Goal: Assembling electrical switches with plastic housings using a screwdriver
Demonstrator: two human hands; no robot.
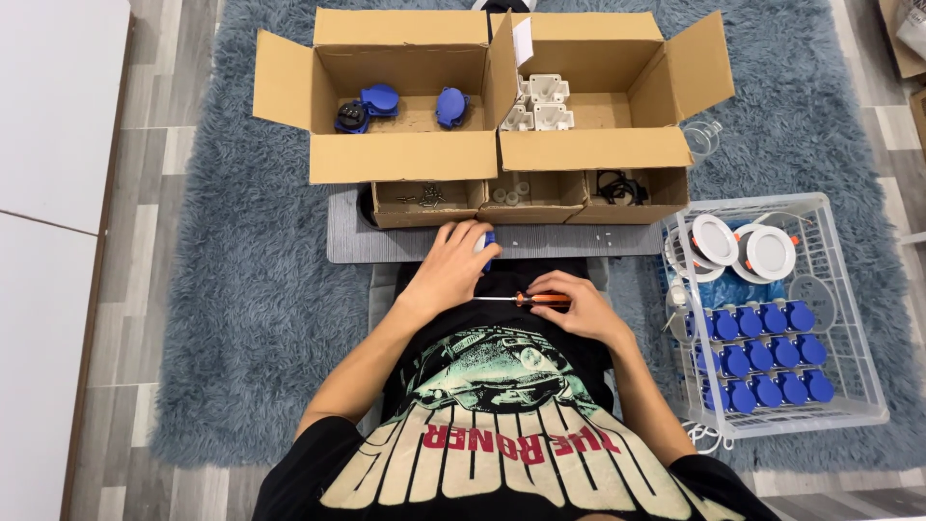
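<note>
Gripping a blue socket (487, 243) in left hand (453, 270), right hand (577, 307) levelling screwdriver (526, 299)

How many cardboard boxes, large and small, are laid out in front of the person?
5. Two large open boxes stand side by side at the back: left large box, right large box. Three small trays line up before them: left tray, middle tray, right tray. More may lie off frame.

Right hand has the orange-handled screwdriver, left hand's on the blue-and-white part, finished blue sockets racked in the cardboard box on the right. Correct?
Not quite. The head view shows the racked blue sockets in the white wire basket, not a cardboard box. The right hand on the screwdriver and left hand on the blue-and-white part are correct.
</note>
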